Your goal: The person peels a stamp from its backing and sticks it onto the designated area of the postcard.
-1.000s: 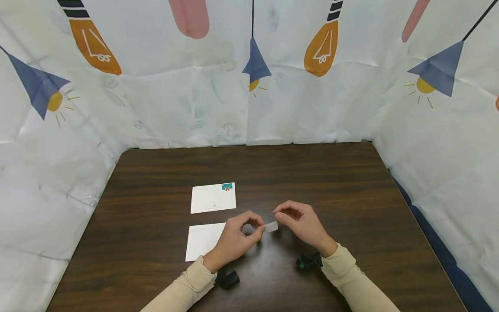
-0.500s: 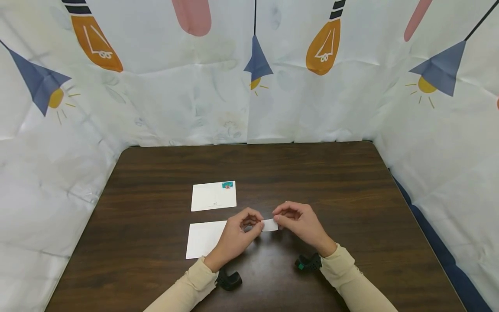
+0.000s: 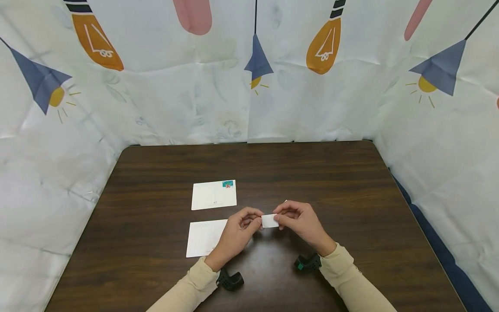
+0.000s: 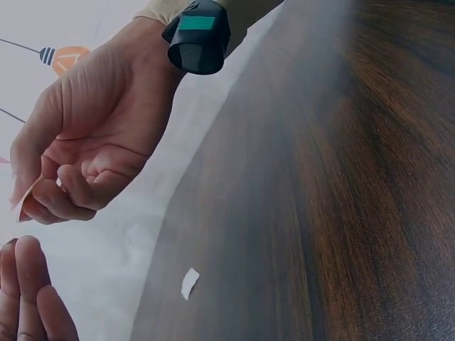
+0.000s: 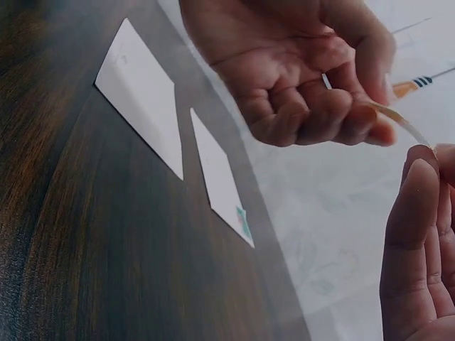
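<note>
In the head view a small white rectangle of paper (image 3: 270,221) spans the gap between both hands, held above the table. My left hand (image 3: 235,232) pinches its left edge, my right hand (image 3: 300,221) its right edge. Seen side-on in the right wrist view, the paper (image 5: 405,124) is a thin, curved strip between fingertips. Left of the hands lie two white cards. The farther card (image 3: 212,197) bears a blue-green stamp (image 3: 228,184) at its upper right; the nearer card (image 3: 202,238) is partly covered by my left hand.
A small white scrap (image 4: 190,283) lies on the dark wooden table (image 3: 331,173), seen in the left wrist view. Black wrist devices hang under both wrists. White patterned curtains (image 3: 163,104) stand behind the table and at both sides.
My right fingers have come onto the right edge of the paper, which earlier only my left hand held. The paper has turned flatter toward the head camera and risen slightly.
</note>
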Available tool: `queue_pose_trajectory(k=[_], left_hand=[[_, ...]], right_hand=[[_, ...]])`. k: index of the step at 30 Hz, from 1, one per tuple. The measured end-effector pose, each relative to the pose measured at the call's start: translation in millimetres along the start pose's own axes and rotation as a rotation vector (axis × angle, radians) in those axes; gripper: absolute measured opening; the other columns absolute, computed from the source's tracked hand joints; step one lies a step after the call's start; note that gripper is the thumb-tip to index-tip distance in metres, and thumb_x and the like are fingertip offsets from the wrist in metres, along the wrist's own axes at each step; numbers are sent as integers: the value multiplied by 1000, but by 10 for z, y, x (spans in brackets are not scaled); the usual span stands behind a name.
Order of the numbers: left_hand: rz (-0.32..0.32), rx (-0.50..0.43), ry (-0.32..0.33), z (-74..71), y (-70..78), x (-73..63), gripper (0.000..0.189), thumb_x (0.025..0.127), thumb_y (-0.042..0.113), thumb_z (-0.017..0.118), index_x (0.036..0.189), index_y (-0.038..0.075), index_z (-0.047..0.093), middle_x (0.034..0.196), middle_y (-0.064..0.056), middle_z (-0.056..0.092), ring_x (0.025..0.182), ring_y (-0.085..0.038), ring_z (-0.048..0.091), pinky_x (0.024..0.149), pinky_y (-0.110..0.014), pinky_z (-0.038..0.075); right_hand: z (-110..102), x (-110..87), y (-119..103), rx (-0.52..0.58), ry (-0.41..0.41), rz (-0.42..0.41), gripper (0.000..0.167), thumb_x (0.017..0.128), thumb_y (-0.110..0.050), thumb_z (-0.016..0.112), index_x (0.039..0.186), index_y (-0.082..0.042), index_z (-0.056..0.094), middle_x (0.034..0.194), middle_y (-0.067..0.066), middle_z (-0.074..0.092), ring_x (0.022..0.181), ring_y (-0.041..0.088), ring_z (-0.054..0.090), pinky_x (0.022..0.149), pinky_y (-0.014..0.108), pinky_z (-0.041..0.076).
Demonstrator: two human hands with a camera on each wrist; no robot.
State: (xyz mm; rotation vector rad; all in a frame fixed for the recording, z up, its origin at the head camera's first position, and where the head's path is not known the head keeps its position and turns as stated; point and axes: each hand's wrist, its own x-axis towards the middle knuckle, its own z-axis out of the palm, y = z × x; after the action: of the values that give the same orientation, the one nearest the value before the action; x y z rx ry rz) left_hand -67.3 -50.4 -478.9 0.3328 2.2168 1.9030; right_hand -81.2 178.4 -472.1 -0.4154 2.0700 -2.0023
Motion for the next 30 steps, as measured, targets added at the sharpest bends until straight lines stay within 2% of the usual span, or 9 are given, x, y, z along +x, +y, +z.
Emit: queue_pose_trajectory(k=[2, 4, 9, 12, 20, 26, 30], left_hand=[[-6, 0, -12, -1, -22, 6, 15, 103, 14, 62, 112, 5, 70, 96, -15, 74, 87, -29, 74, 74, -21, 56], [-10, 7, -30, 0, -46, 10, 16, 104, 15, 61, 110, 4, 70, 95, -17, 75, 87, -27, 76, 75, -23, 57], [-12, 11, -76, 10, -84, 8, 21, 105, 17, 60, 107, -1, 71, 93, -20, 76, 82, -11, 74, 71, -21, 54], [-26, 20, -96, 16, -90, 7, 24, 105, 18, 60, 107, -4, 70, 91, -20, 76, 79, -7, 73, 67, -19, 51], [-41, 36, -126, 13, -81, 9, 25, 104, 17, 60, 106, -6, 70, 90, -21, 75, 77, -5, 72, 65, -18, 50], [-46, 53, -125, 10, -85, 15, 23, 104, 15, 60, 103, -6, 69, 89, -19, 75, 77, -7, 72, 62, -18, 48], [-60, 64, -102, 9, -93, 19, 22, 104, 14, 60, 102, -5, 69, 87, -17, 74, 77, -12, 73, 57, -18, 45]], right_hand=[[-5, 4, -3, 8, 10, 2, 17, 96, -7, 71, 108, 6, 71, 96, -1, 72, 69, 10, 68, 68, 40, 63], [-10, 8, -6, 9, 17, 3, 18, 96, -8, 72, 108, 6, 71, 96, -2, 73, 69, 9, 67, 68, 37, 62], [-16, 10, -9, 10, 28, 10, 18, 96, -8, 72, 108, 6, 70, 96, -3, 73, 69, 9, 67, 68, 35, 62], [-15, 10, -12, 10, 35, 14, 18, 96, -7, 71, 108, 6, 70, 98, -3, 73, 69, 9, 67, 68, 38, 62], [-7, 18, -18, 11, 34, 32, 20, 96, -8, 72, 108, 7, 71, 96, -2, 73, 69, 8, 67, 68, 40, 63], [-4, 26, -1, -16, 19, 39, 19, 96, -8, 71, 109, 5, 71, 93, -3, 71, 69, 9, 68, 69, 42, 63], [-7, 26, -1, -67, 29, 40, 19, 96, -10, 72, 110, 4, 71, 93, 6, 73, 72, 12, 70, 71, 43, 63]])
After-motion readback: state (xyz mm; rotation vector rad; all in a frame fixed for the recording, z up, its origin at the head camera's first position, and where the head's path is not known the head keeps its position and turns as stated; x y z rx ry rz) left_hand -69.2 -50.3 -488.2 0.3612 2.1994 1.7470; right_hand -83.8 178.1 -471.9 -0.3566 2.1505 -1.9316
